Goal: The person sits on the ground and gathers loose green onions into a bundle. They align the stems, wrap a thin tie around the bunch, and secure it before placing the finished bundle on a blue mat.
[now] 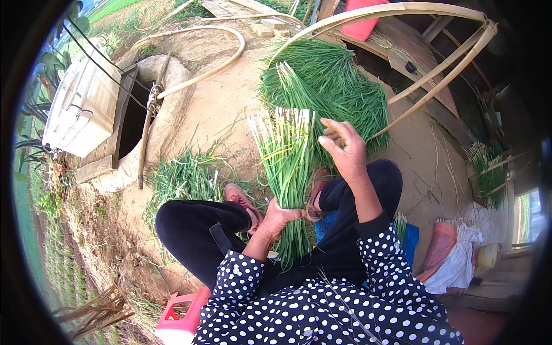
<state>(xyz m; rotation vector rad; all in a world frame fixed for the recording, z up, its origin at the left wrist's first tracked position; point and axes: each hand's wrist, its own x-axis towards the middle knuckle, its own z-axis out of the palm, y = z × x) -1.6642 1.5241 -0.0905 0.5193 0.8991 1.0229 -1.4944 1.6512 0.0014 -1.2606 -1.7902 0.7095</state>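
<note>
My left hand (278, 217) is closed around a bundle of garlic chives (286, 172), with the white stem ends fanned out away from me and the green leaf tips hanging over my lap. To the right of the bundle, my right hand (343, 142) is raised with the fingers slightly curled and nothing visible in it. Beyond it lies a big heap of green chives (362, 95) on the ground, with another bunch (297, 84) on top, its white ends showing. Loose leaves (185, 177) are scattered in a pile beyond my left knee.
Bent bamboo poles (207, 73) arch over the ground ahead. A white plastic crate (82, 108) stands on boards beside a dark opening at left. A red and white plastic stool (183, 317) is at lower left. Sacks (453, 258) and another chive bunch (487, 168) are at right.
</note>
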